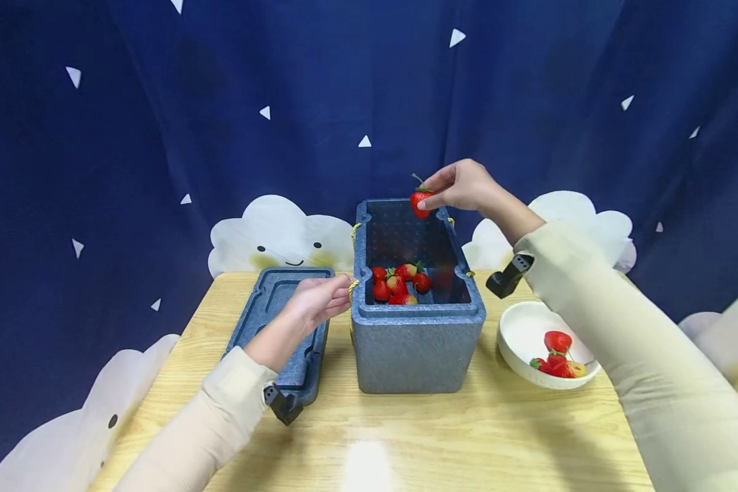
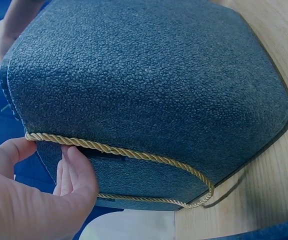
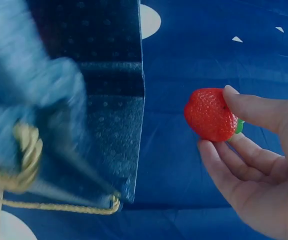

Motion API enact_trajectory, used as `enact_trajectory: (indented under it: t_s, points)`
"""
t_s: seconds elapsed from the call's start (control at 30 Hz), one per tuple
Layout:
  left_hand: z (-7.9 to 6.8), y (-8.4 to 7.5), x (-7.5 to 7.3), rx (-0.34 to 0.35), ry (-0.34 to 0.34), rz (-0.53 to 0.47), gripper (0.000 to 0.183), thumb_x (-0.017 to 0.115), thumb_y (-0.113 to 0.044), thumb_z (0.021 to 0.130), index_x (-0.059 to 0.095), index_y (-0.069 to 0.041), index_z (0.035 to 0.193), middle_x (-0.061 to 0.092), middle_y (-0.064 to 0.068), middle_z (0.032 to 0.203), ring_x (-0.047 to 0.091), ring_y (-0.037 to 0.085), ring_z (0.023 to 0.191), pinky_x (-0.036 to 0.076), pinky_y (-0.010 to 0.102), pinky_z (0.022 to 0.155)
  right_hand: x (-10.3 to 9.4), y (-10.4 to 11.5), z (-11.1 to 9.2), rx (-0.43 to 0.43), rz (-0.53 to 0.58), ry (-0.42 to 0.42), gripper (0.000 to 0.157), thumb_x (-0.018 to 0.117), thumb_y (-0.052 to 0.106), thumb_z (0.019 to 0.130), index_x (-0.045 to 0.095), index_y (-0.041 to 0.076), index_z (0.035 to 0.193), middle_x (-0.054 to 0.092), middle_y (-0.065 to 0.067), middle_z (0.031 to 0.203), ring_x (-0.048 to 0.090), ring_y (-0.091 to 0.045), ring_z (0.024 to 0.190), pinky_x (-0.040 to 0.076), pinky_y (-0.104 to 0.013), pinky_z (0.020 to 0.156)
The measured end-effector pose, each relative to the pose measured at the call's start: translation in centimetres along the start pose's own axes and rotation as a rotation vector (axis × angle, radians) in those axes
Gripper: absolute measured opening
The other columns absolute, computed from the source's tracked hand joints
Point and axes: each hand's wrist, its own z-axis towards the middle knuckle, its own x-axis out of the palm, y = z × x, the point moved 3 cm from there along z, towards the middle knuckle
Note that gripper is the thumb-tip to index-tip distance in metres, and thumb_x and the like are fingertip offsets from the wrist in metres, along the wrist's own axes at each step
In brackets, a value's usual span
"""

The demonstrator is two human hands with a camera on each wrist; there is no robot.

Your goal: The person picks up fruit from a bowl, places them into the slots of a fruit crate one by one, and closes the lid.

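Note:
With thumb and fingertips, my right hand (image 1: pixel 465 186) pinches a red strawberry (image 3: pixel 211 114) over the far right rim of a blue-grey foam box (image 1: pixel 417 352). The strawberry's green leaves and stem point up in the head view. My left hand (image 1: pixel 321 301) touches the box's left side with fairly straight fingers. In the left wrist view its thumb and fingertips are at the yellow rope (image 2: pixel 111 150), by the rim. Several strawberries (image 1: pixel 397 284) lie inside the box, toward the near end. To the right, a white bowl (image 1: pixel 516 328) holds several more.
The box's blue-grey lid (image 1: pixel 292 369) lies on the wooden table (image 1: pixel 418 444) left of the box, beneath my left forearm. White cloud shapes (image 1: pixel 277 232) and a dark blue curtain (image 1: pixel 320 68) stand behind the table. My right sleeve (image 1: pixel 621 328) partly covers the bowl.

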Motion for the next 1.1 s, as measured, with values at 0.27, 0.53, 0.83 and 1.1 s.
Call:
enact_trajectory:
  t_s: [0.27,0.53,0.83,1.1]
  points:
    - [-0.2,0.4,-0.8,-0.005,-0.020,0.000,0.040,0.057,-0.011,0.087,0.053,0.005,0.123,0.064,-0.001,0.079,0.063,0.004,0.069,0.057,0.027,0.087,2.2,2.0,1.8,-0.005,-0.036,0.021,0.041,0.076,0.027,0.082,0.069,0.006,0.116,0.068,-0.016,0.120,0.057,-0.027,0.107,0.048,-0.044,0.101]
    - [-0.6,0.5,-1.4,-0.021,-0.032,0.012,0.044,0.057,-0.012,0.087,0.051,0.006,0.127,0.063,0.001,0.084,0.063,0.004,0.070,0.049,0.037,0.105,4.3,3.2,3.3,-0.004,-0.025,0.043,0.040,0.075,0.028,0.083,0.069,0.004,0.115,0.068,-0.015,0.118,0.065,-0.026,0.098,0.051,-0.039,0.099]
    - [-1.0,0.2,-2.1,-0.022,-0.038,0.026,0.042,0.058,-0.012,0.088,0.052,0.005,0.126,0.063,0.000,0.083,0.063,0.005,0.071,0.058,0.025,0.084,6.7,2.3,5.1,0.073,-0.032,0.065,0.035,0.076,0.025,0.082,0.071,0.004,0.110,0.068,-0.013,0.115,0.065,-0.022,0.092,0.053,-0.037,0.096]
    - [-1.2,0.4,-1.9,-0.022,-0.031,0.028,0.037,0.058,-0.011,0.088,0.057,0.004,0.121,0.065,-0.002,0.078,0.064,0.004,0.069,0.056,0.029,0.092,7.2,0.8,5.0,0.149,-0.041,0.048,0.037,0.075,0.023,0.083,0.069,0.004,0.114,0.065,-0.013,0.121,0.059,-0.025,0.110,0.050,-0.040,0.102]
